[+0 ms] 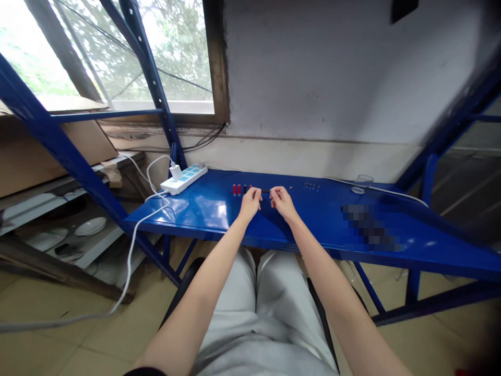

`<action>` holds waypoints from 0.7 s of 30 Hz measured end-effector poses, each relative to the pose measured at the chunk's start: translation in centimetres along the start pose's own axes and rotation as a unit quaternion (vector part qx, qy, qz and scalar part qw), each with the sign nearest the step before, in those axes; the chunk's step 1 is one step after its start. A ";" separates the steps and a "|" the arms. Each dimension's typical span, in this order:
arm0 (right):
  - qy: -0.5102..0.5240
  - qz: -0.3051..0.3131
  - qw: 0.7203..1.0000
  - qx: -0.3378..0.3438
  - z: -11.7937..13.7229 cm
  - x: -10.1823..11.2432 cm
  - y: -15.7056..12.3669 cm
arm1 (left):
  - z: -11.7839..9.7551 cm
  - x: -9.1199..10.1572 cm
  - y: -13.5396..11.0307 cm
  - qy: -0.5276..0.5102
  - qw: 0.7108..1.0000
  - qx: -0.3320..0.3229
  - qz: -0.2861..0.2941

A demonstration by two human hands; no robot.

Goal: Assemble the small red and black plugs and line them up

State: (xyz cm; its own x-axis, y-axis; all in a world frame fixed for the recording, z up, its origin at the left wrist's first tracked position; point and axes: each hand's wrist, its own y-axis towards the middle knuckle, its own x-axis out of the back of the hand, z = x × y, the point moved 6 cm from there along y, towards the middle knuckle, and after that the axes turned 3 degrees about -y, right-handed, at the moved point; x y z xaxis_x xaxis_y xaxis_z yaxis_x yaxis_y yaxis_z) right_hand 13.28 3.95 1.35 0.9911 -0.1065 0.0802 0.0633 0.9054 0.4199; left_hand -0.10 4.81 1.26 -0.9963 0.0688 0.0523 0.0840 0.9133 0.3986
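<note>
Both my hands rest above the blue metal table, side by side. My left hand is closed in a pinch on one end of a thin dark rod-like part. My right hand pinches the other end. The part is too small to name. Just behind my left hand stand small red and dark upright pieces in a row. A cluster of several tiny dark parts lies farther right at the back.
A white power strip with a plugged charger and white cable sits at the table's back left. A glass dish stands at the back right. A blurred patch covers part of the table. Shelving with plates is at the left.
</note>
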 end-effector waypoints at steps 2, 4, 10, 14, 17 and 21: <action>0.002 -0.013 1.000 -0.009 -0.3 0.1 0.1 | 0.0 0.1 0.1 -0.011 1.000 -0.016 -0.007; -0.008 -0.029 0.999 -0.018 -0.4 0.4 0.0 | 0.0 0.2 0.2 -0.024 0.999 -0.023 -0.007; -0.073 -0.036 0.997 -0.012 0.2 0.8 -0.5 | 0.4 -0.3 0.3 -0.016 0.999 -0.032 0.025; -0.088 -0.041 0.995 -0.001 0.6 0.9 -0.6 | 0.6 -0.3 0.2 0.010 0.999 -0.030 0.026; -0.087 -0.042 0.995 0.004 0.6 0.8 -0.6 | 0.5 -0.3 0.0 0.039 0.998 -0.030 0.027; -0.092 -0.040 0.995 0.006 0.3 0.8 -0.5 | 0.2 -0.3 -0.3 0.061 0.997 -0.024 0.031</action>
State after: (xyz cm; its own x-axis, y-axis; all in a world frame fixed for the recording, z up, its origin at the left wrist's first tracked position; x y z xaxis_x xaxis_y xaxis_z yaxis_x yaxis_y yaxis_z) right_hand 13.97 3.28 1.51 0.9447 -0.2530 0.2087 0.1394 0.8857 0.4429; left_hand 0.22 4.62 0.98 -0.9794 0.0725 0.1883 0.1494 0.8879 0.4351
